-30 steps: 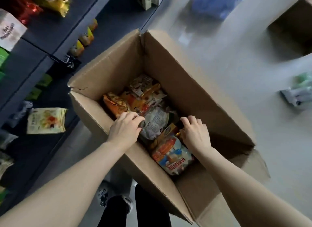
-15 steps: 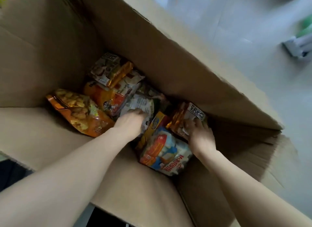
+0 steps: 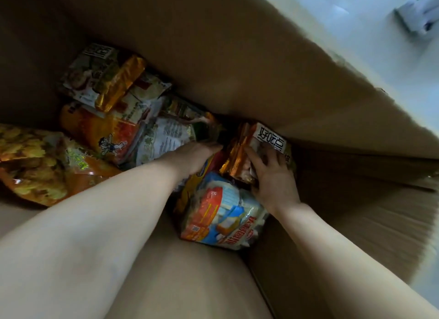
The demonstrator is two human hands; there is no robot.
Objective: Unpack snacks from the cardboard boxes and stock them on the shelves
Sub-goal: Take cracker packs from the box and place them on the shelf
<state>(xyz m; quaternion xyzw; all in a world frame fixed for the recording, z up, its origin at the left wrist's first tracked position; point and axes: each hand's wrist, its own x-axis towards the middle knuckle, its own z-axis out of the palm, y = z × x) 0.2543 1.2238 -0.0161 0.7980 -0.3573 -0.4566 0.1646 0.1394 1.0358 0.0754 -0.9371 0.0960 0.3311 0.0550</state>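
Cardboard box [image 3: 273,64] on pale floor [image 3: 370,31]; 2 hands among snack packs [image 3: 114,138].

- Plain brown cardboard box [image 3: 237,64].
- Orange crinkly snack bag [image 3: 35,164], yellow puff pattern, left of the hands.
- Blue, white and orange plastic packet [image 3: 221,214] between the hands.

A pale, glossy floor [image 3: 356,17] carries a large open cardboard box [image 3: 237,64], which stands directly on it and fills most of the view. Only a strip of floor shows, past the box's far wall at the upper right. There, well apart from the box, a blurred white and green object [image 3: 418,14] lies on the floor.
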